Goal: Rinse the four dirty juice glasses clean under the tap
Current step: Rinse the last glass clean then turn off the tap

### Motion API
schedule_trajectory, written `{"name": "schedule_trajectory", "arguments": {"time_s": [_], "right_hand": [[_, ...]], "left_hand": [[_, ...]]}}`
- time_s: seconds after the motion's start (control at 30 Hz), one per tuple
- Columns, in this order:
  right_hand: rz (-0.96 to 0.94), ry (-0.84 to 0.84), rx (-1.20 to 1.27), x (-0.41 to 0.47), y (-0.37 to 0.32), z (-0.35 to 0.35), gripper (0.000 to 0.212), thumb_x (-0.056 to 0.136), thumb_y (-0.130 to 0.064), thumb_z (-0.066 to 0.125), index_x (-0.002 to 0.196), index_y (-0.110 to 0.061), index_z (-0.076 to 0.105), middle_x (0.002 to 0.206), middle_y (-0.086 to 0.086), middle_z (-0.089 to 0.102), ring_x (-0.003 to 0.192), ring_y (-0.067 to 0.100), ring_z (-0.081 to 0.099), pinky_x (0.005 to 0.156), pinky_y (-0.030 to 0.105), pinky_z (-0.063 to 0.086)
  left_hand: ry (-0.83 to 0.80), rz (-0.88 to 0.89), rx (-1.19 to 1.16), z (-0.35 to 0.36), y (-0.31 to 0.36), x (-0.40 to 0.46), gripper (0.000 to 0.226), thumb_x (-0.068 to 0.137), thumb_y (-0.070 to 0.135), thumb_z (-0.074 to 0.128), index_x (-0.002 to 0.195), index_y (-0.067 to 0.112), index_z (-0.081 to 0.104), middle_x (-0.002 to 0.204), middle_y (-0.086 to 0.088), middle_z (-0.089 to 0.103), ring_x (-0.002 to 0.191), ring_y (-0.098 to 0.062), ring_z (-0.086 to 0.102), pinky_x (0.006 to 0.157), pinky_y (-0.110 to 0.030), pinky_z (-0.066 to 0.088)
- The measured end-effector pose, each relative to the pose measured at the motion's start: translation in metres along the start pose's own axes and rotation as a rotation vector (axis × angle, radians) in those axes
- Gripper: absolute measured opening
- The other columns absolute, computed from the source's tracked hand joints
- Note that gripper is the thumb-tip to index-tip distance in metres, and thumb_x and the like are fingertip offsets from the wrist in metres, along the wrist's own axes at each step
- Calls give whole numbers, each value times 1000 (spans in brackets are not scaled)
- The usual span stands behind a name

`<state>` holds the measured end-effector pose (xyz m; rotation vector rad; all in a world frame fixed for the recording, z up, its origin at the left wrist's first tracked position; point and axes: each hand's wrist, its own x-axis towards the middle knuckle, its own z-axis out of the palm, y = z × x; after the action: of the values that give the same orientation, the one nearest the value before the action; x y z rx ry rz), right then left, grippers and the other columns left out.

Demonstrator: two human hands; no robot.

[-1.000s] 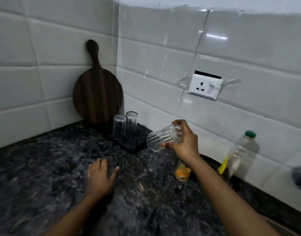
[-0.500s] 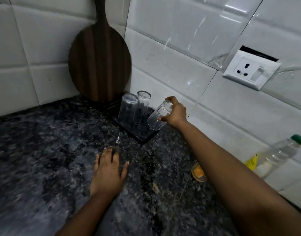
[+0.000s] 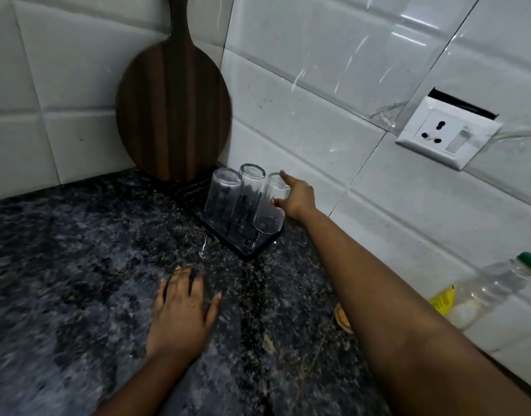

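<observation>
The right hand's (image 3: 297, 199) grip rests loosely spread on the third glass (image 3: 270, 208), upside down on the tray (image 3: 252, 250) at frame centre; the orange-stained glass (image 3: 343, 321) (lower right) lies nearer this arm.

Dim, cool indoor light. The white tiles (image 3: 318, 55) in the upper right of the frame carry streaky glare, while the granite counter (image 3: 63, 265) at lower left smears into motion blur (tile lines bow near the edges).

Wooden board (image 3: 172, 115) (upright), wall socket (image 3: 447, 135)
</observation>
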<state>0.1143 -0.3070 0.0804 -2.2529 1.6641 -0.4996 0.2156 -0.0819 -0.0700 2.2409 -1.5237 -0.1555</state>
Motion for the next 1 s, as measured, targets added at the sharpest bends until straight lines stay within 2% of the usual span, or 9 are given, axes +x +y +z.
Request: {"name": "schedule_trajectory", "arguments": {"time_s": [0.23, 0.43, 0.5, 0.57, 0.63, 0.7, 0.8, 0.87, 1.0], "right_hand": [[-68, 79, -95, -25, -6, 1, 58, 87, -3, 56, 142, -12, 37, 131, 16, 55, 120, 33, 50, 97, 31, 38], [-70, 173, 125, -92, 0, -27, 30, 92, -10, 51, 118, 3, 57, 115, 20, 65, 106, 33, 60, 89, 34, 45], [-56, 213, 207, -121, 10, -43, 32, 94, -13, 51, 122, 0, 57, 118, 16, 65, 109, 28, 60, 94, 30, 44], [-17, 253, 291, -150, 27, -60, 31, 93, -16, 53, 121, -4, 59, 117, 11, 66, 109, 21, 61, 95, 24, 44], [53, 292, 398, -174, 54, -75, 27, 92, -17, 57, 116, -8, 63, 110, 8, 69, 103, 19, 64, 97, 30, 48], [125, 314, 477, -193, 84, -85, 21, 90, -16, 59, 109, -11, 66, 104, 9, 71, 97, 21, 67, 94, 42, 52], [229, 322, 539, -222, 122, -98, 11, 90, -12, 58, 94, -20, 65, 98, 14, 71, 90, 24, 66, 91, 48, 52], [309, 327, 589, -242, 141, -106, 17, 91, -8, 54, 85, -21, 62, 89, 13, 69, 83, 25, 64, 85, 42, 53], [437, 331, 670, -282, 172, -120, 15, 93, -5, 50, 87, -8, 63, 82, 12, 62, 73, 19, 59, 58, 12, 49]], "left_hand": [[-1, 13, 2, -3, 0, 0, 82, 80, 62, 1, 134, 17, 44, 146, -9, 38, 140, -24, 28, 117, -42, 16], [15, 36, -13, -3, 0, -1, 70, 87, 58, 17, 126, 12, 53, 138, -12, 49, 133, -29, 40, 113, -45, 25], [18, 51, -12, -3, 0, -1, 55, 92, 51, 32, 120, 10, 56, 130, -14, 54, 125, -30, 48, 109, -44, 31], [40, 112, -43, -8, 2, -4, 47, 92, 44, 33, 105, 8, 60, 109, -14, 62, 101, -31, 60, 94, -44, 45], [78, 203, -63, -11, 9, -10, 45, 88, 42, 31, 94, 8, 60, 93, -11, 64, 85, -30, 63, 82, -41, 51], [96, 248, -137, -15, 25, -15, 47, 87, 43, 31, 99, 8, 61, 98, -10, 65, 91, -29, 64, 83, -41, 50], [38, 278, -336, -16, 71, -18, 57, 85, 52, 29, 114, 11, 57, 115, -7, 61, 109, -25, 57, 92, -40, 44], [-76, 311, -425, -14, 105, -16, 59, 86, 53, 38, 127, 11, 48, 127, -7, 55, 119, -24, 51, 98, -38, 41], [-349, 360, -504, 0, 170, -4, 80, 80, 39, 67, 141, 3, 28, 143, -16, 40, 132, -27, 39, 109, -32, 33]]}}
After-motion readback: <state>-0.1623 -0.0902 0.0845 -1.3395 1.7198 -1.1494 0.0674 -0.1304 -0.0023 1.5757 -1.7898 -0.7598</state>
